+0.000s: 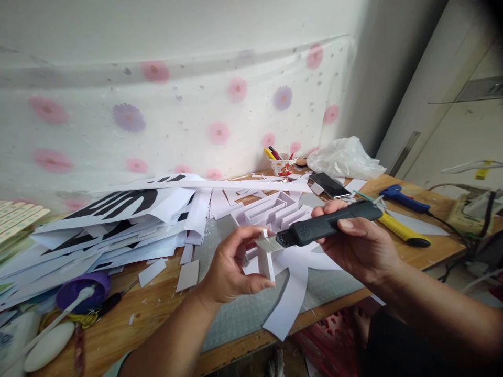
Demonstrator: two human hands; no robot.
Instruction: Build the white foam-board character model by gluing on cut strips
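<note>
My left hand (pixel 238 264) grips a small white board piece (pixel 266 263) upright between thumb and fingers. In my right hand (pixel 359 243) is a black utility knife (pixel 322 226), its blade (pixel 275 243) pointing left and meeting the upper part of the piece. Behind and below the hands, a white structure with thin upright walls (pixel 271 209) lies over the grey cutting mat (pixel 236 319). A curved white strip (pixel 291 303) reaches toward the front edge of the table.
Stacked printed sheets (pixel 118 230) cover the left side, with a purple bowl (pixel 88 293) in front. At right are a yellow cutter (pixel 401 229), a blue glue gun (pixel 404 199) and a phone (pixel 329 185). A pen cup (pixel 282 166) and plastic bag (pixel 346 158) stand behind.
</note>
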